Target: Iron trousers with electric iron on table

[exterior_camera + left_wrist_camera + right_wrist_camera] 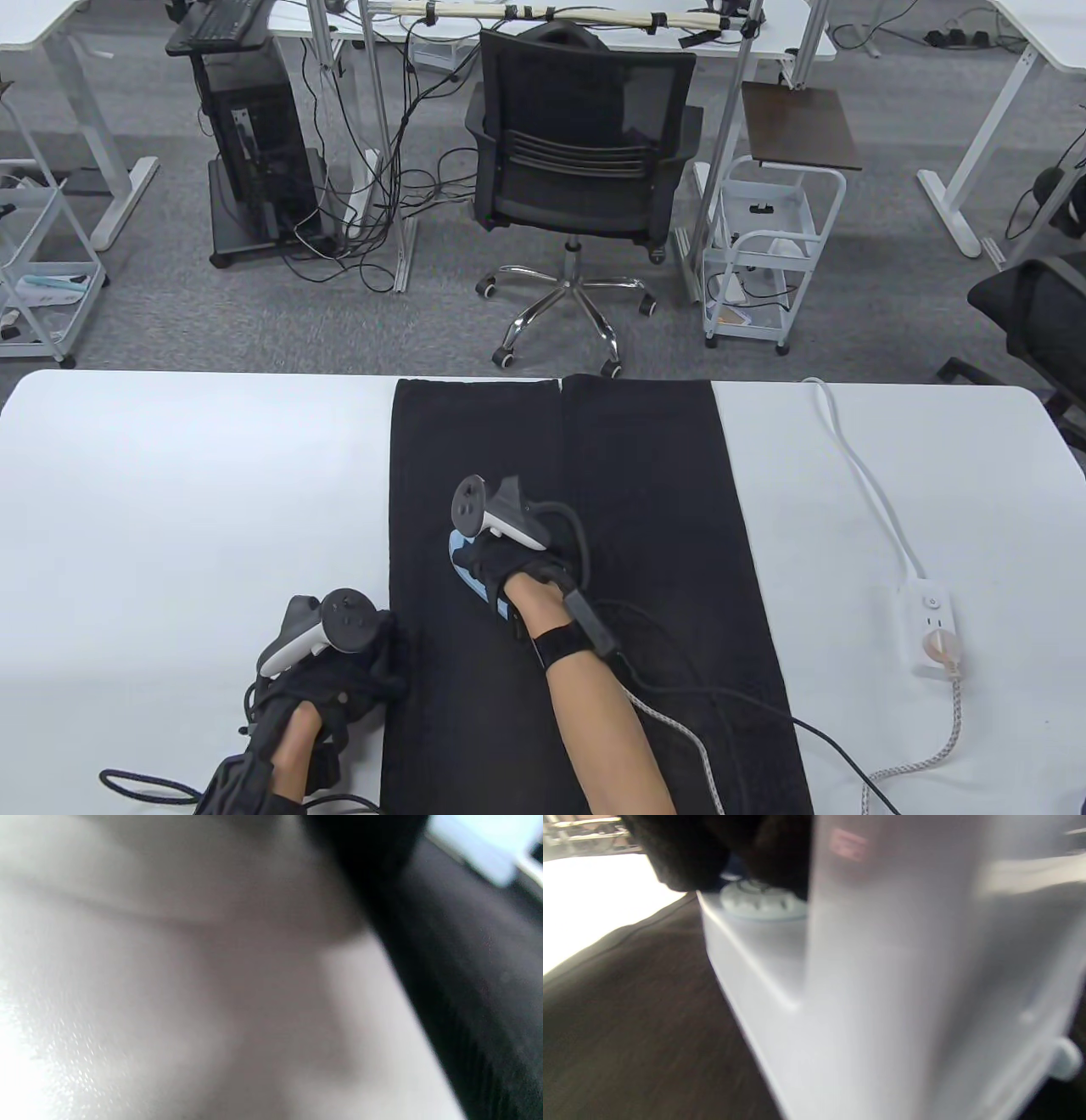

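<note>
Black trousers lie flat down the middle of the white table, legs pointing to the far edge. My right hand grips the handle of a light blue and white iron that sits on the left trouser leg. The right wrist view shows the iron's white body close up, blurred, on the dark cloth. My left hand rests on the left edge of the trousers near the waist. The left wrist view is blurred: white table and dark cloth.
A white power strip lies at the right of the table, its white cable running to the far edge. The iron's braided cord runs from the strip across the near edge. A black office chair stands beyond the table.
</note>
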